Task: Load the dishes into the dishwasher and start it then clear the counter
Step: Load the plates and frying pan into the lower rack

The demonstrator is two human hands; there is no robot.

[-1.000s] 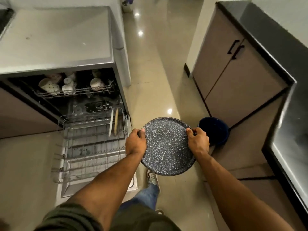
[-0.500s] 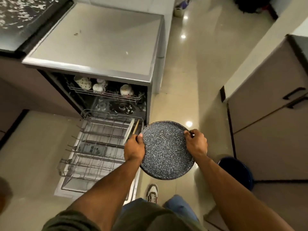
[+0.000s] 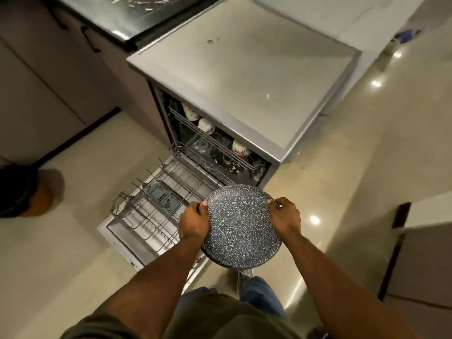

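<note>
Clearly, loading is the step in hand: a round, dark, white-speckled flat pan is held by its opposite edges, the left hand and right hand each with fingers curled round the rim, above the right end of the pulled-out grey wire lower rack of the open steel dishwasher. Next, the pan would likely need to be turned on edge and lowered between the rack's prongs.

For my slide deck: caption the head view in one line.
Both hands, left and right, hold a speckled plate above the dishwasher's pulled-out lower rack.
</note>
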